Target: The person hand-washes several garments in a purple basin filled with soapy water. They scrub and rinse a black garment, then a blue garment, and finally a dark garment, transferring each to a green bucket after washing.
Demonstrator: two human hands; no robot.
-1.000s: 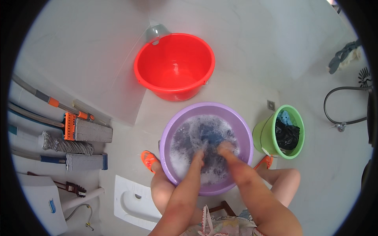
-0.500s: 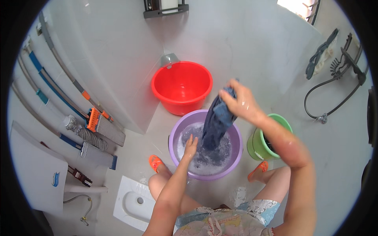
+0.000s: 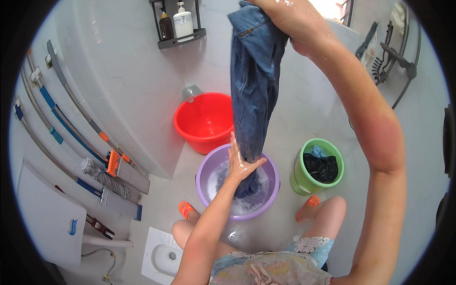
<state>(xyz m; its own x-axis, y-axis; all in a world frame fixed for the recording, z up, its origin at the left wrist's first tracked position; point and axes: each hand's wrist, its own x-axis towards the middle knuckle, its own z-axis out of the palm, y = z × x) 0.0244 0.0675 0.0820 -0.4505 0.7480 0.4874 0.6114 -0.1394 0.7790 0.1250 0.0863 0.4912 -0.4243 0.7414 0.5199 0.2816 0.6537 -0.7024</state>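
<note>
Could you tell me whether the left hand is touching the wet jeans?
Touching. The head view shows the left hand wrapped around the hanging jeans just above the purple basin.

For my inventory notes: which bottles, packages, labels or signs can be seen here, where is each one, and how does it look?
White pump bottle: on the dark wall shelf at the top, tall, white with a small label.
Dark bottle: left of it on the same shelf, slim, dark brown.
Blue logo mark: on the white panel at lower left, small.
No screens in view.
</note>
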